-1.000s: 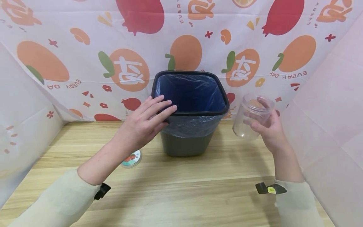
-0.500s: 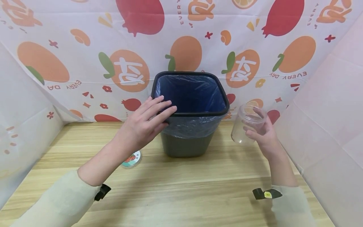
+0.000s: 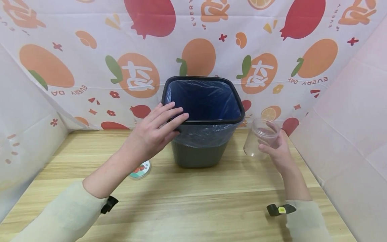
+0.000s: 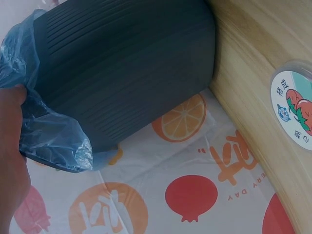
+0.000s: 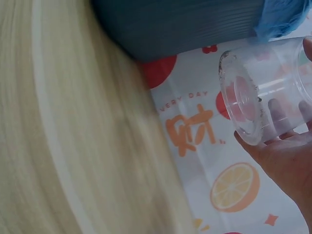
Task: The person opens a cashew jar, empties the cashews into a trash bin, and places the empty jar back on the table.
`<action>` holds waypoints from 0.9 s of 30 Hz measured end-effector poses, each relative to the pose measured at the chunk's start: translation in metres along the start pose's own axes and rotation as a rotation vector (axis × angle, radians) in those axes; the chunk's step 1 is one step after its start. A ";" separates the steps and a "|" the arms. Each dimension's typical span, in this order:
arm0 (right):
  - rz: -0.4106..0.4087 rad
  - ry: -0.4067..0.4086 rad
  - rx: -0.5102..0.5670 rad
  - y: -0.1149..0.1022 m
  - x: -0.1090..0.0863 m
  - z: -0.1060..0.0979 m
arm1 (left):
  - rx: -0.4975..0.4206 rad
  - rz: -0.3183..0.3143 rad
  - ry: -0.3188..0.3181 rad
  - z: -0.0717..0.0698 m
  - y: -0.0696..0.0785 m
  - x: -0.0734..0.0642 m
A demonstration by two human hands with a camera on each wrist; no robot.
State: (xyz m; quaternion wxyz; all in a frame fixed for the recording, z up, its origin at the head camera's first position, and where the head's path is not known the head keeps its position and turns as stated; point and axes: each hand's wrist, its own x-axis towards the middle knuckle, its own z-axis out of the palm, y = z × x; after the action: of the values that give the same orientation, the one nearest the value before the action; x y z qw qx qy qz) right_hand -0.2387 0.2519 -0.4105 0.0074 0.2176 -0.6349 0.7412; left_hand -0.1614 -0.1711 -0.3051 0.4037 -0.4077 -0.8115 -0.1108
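Observation:
A dark trash can (image 3: 198, 156) stands upright at the back, lined with a translucent blue bag (image 3: 205, 134) folded over its black rim. My left hand (image 3: 155, 129) holds the rim at the front left corner, fingers over the edge and thumb outside against the bag. To the right of the can, my right hand (image 3: 278, 148) grips a clear plastic jar (image 3: 257, 139), open at the top and slightly tilted. Nothing shows inside the jar, and its round base (image 5: 241, 97) faces the right wrist camera, above the table.
A round lid (image 3: 142, 169) with a tomato-like fruit picture lies on the wooden table (image 3: 193, 208), partly behind my left forearm. A fruit-print cloth (image 3: 99, 50) hangs behind the can, with pale side walls left and right.
My right hand has moved the jar down and a little to the left, lower toward the table. The left hand and the trash can have stayed put.

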 end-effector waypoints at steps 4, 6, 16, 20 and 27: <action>0.034 0.009 -0.032 0.006 -0.001 -0.001 | -0.002 -0.001 0.003 0.001 -0.001 0.000; 0.050 0.007 -0.053 0.008 -0.001 -0.002 | -0.004 -0.001 0.005 0.001 -0.001 0.000; 0.119 -0.002 -0.105 0.021 -0.001 -0.006 | -0.002 -0.010 0.015 0.002 0.000 -0.002; 0.151 -0.005 -0.127 0.025 -0.002 -0.008 | -0.007 -0.013 0.015 0.002 0.000 -0.002; 0.169 -0.021 -0.161 0.035 -0.003 -0.012 | -0.009 -0.010 0.019 0.002 0.000 -0.003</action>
State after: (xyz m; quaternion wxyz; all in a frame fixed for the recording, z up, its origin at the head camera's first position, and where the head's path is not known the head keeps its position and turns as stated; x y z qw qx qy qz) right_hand -0.2504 0.2572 -0.4456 -0.0443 0.1698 -0.7084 0.6837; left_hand -0.1619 -0.1717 -0.3083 0.4089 -0.4044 -0.8092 -0.1203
